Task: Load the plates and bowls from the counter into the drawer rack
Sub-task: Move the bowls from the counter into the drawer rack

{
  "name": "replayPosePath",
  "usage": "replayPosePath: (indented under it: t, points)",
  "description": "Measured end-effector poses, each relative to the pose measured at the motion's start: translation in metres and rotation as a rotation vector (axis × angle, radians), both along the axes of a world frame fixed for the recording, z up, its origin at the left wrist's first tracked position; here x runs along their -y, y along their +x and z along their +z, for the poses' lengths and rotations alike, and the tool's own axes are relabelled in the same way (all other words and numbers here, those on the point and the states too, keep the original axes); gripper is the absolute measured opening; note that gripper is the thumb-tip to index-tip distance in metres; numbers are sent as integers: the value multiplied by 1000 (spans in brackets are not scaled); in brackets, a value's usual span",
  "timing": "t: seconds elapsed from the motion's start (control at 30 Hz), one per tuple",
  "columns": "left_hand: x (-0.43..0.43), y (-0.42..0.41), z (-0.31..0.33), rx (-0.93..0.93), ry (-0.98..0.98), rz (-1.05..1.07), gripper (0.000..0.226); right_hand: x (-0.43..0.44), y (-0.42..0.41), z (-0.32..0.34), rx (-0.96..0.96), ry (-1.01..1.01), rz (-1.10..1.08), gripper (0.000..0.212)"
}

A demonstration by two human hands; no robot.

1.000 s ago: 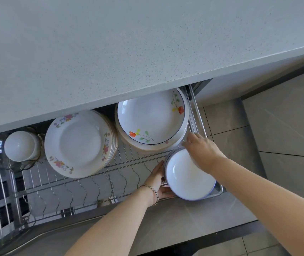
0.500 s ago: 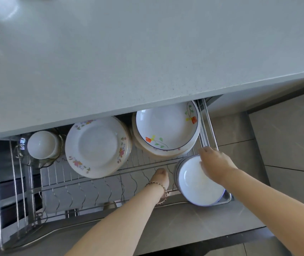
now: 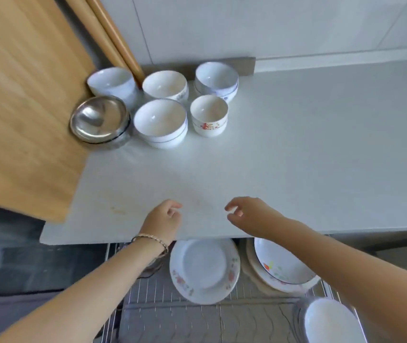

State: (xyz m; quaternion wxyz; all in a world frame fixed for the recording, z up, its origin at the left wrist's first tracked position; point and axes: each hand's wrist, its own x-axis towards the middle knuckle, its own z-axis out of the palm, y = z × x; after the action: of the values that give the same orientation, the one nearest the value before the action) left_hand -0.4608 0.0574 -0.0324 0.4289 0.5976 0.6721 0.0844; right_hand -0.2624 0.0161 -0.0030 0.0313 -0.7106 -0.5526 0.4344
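Hands up from drawer rack (image 3: 148,290) to tabletop (image 3: 296,144) edge. My left hand (image 3: 165,217) and right hand (image 3: 249,216) empty, fingers (image 3: 174,205) loosely curled. White bowl stack (image 3: 160,123) well ahead of fingers: reach, grip low both sides, lift level.

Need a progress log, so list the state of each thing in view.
left hand: empty, fingers loosely curled.
right hand: empty, fingers loosely curled.
ceramic bowls: upright on counter, unloaded.
steel bowl: upright on counter, unloaded.
floral plates: standing in drawer rack.
deep plates: leaning in drawer rack.
drawer rack: pulled open.

bowls (image 3: 165,105) on counter (image 3: 296,144), plates (image 3: 205,269) in drawer rack (image 3: 172,293)
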Motion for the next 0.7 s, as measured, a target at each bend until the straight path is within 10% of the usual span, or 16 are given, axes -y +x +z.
replayPosePath:
  t: [0.33,0.7]
  points:
    - [-105,-119,4,129,-76,272,24,-190,-114,-13,-455,-26,-656,54]
    - [-96,-136,-16,194,-130,189,23,-203,-129,-30,-730,78,-992,13]
